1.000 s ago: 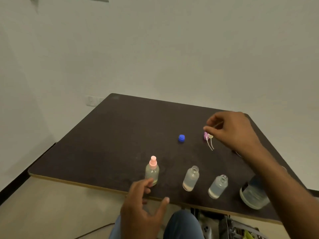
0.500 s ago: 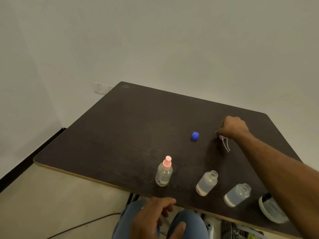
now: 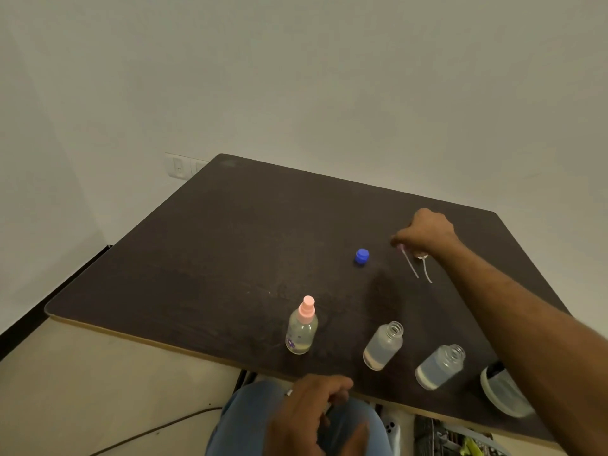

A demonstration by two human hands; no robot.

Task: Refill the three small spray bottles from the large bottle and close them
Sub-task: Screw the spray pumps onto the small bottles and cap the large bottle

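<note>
A dark brown table [image 3: 230,245] with a pale edge stands in the corner of a room with plain off-white walls; a wall socket [image 3: 184,166] shows just past its far left corner, and the floor below is light, with a thin cable [image 3: 158,429] lying across it.

Three small bottles stand in a row near the front edge. The left bottle [image 3: 301,327] carries a pink spray cap; the middle bottle [image 3: 383,345] and the right bottle [image 3: 440,366] are open at the neck, and all three hold clear liquid. One large bottle [image 3: 500,390] stands at the front right, partly hidden by the right forearm (its top cannot be made out). One blue cap [image 3: 362,257] lies alone mid-table.

Two spray tops [image 3: 415,263] lie side by side farther back, their thin tubes pointing toward the person. The right hand [image 3: 426,230] is down on them, fingers curled over their heads; whether it grips one I cannot tell. The left hand [image 3: 312,413] hovers loosely curled and empty over the lap, below the table edge.
</note>
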